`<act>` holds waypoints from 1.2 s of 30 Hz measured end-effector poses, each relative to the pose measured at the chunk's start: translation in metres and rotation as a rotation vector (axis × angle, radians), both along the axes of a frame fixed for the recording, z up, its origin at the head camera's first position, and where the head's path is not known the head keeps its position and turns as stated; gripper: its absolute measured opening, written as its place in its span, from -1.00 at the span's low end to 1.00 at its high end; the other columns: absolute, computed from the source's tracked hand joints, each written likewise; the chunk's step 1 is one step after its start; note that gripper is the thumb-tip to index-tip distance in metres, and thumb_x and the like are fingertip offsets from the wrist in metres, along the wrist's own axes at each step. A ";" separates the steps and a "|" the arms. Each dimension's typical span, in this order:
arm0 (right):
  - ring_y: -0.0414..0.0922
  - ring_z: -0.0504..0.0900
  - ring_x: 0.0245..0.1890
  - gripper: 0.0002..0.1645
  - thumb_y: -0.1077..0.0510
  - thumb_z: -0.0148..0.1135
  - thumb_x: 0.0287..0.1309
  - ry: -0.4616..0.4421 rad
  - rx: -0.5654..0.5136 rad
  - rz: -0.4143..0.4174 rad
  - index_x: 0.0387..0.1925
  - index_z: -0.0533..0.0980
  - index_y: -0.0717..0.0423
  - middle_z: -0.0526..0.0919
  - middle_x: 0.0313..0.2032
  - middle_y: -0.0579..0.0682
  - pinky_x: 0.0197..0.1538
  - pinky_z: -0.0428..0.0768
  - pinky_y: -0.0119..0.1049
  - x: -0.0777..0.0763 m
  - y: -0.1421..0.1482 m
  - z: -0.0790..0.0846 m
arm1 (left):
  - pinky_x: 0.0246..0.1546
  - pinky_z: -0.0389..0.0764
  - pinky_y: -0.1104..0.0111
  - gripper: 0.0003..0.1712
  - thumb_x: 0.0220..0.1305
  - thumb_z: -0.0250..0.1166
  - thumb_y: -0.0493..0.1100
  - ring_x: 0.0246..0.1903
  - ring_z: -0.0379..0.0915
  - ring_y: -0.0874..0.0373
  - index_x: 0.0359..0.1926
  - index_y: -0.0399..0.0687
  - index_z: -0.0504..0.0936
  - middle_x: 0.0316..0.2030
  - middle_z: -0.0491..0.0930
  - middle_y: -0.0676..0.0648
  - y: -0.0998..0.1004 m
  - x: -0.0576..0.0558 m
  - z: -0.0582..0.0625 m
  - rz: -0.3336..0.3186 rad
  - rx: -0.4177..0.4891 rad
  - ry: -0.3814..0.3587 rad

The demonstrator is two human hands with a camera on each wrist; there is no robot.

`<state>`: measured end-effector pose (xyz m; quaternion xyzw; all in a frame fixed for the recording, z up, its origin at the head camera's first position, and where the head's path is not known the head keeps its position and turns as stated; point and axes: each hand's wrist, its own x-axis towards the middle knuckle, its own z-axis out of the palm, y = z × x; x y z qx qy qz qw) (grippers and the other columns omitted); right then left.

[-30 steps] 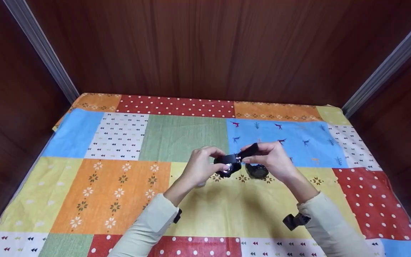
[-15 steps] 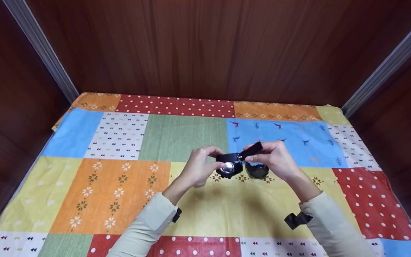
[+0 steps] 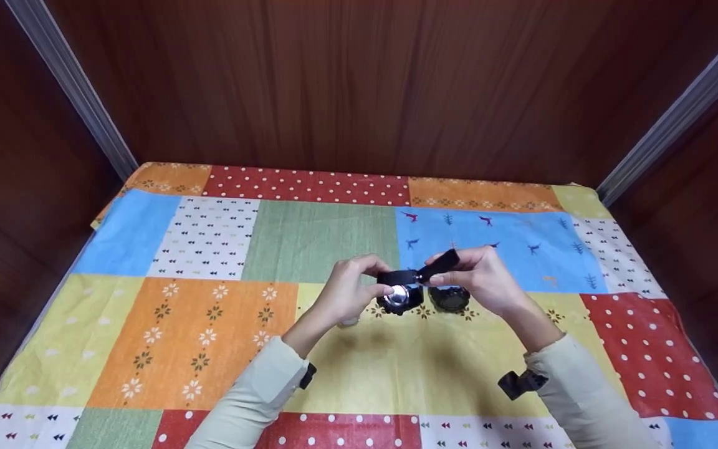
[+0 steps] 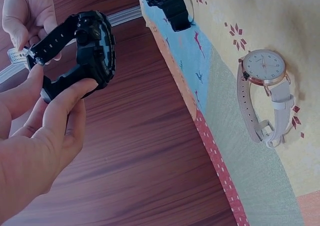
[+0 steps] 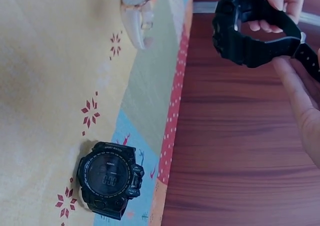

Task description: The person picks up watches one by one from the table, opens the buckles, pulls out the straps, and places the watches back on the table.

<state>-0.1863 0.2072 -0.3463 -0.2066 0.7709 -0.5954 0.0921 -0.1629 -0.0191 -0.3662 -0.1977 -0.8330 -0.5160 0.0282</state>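
Observation:
A black wristwatch [image 3: 401,302] is held up above the table, its shiny metal case back showing in the head view. My left hand [image 3: 351,290] grips it by the case and strap, thumb against the case. Pinched by my right hand [image 3: 483,277] is the perforated strap [image 4: 54,43], near the buckle [image 5: 302,37], where the two strap halves meet in a loop. Below the hands lies a second black digital watch [image 5: 107,178], face up. A watch with a white dial [image 4: 264,66] and pale strap rests on the cloth, mostly hidden behind my left hand in the head view.
A patchwork tablecloth [image 3: 328,237] covers the table. Dark wood panels [image 3: 359,87] rise behind and at both sides, with metal strips [image 3: 78,93] at the corners. Black cameras [image 3: 521,383] are strapped to both wrists.
The held watch has turned slightly, so more of its shiny case back shows. My right hand and the strap end have shifted a little right. Both watches on the table stay put.

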 end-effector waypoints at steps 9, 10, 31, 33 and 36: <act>-0.13 0.64 -0.37 -0.68 0.34 0.36 -0.11 -0.005 0.012 0.016 -0.28 0.56 0.49 0.68 -0.38 0.10 -0.30 0.56 -0.33 0.000 0.002 -0.001 | -0.01 0.36 0.16 -0.84 0.02 0.35 -0.33 -0.20 0.50 0.07 -0.31 -0.17 0.61 -0.32 0.63 -0.05 0.001 0.001 0.000 -0.010 0.003 -0.012; -0.13 0.64 -0.37 -0.69 0.34 0.36 -0.11 -0.001 0.012 0.015 -0.28 0.56 0.49 0.68 -0.38 0.10 -0.30 0.56 -0.33 0.000 0.001 -0.001 | -0.01 0.36 0.16 -0.84 0.02 0.35 -0.33 -0.19 0.49 0.07 -0.30 -0.17 0.61 -0.31 0.62 -0.05 0.001 0.001 0.000 -0.008 -0.002 -0.014; -0.15 0.64 -0.37 -0.68 0.37 0.34 -0.09 -0.028 0.033 -0.028 -0.23 0.55 0.47 0.66 -0.35 0.15 -0.31 0.58 -0.33 0.002 0.001 0.001 | -0.11 0.39 0.24 -0.82 0.08 0.31 -0.32 -0.20 0.43 0.11 -0.24 -0.15 0.60 -0.29 0.56 -0.03 0.006 0.003 0.000 0.029 -0.048 -0.017; -0.13 0.63 -0.36 -0.67 0.38 0.33 -0.09 -0.036 0.010 -0.024 -0.22 0.54 0.49 0.66 -0.34 0.14 -0.29 0.58 -0.32 0.001 0.003 -0.001 | -0.10 0.39 0.23 -0.82 0.09 0.29 -0.33 -0.19 0.43 0.10 -0.23 -0.16 0.59 -0.27 0.56 -0.03 0.006 0.003 0.000 0.015 -0.042 -0.018; -0.12 0.61 -0.32 -0.67 0.39 0.32 -0.09 -0.045 -0.032 -0.023 -0.22 0.53 0.51 0.65 -0.31 0.12 -0.26 0.57 -0.30 0.001 0.004 -0.003 | -0.08 0.39 0.22 -0.82 0.11 0.28 -0.33 -0.17 0.43 0.10 -0.21 -0.16 0.58 -0.25 0.56 -0.04 0.005 0.004 0.000 0.000 -0.031 -0.024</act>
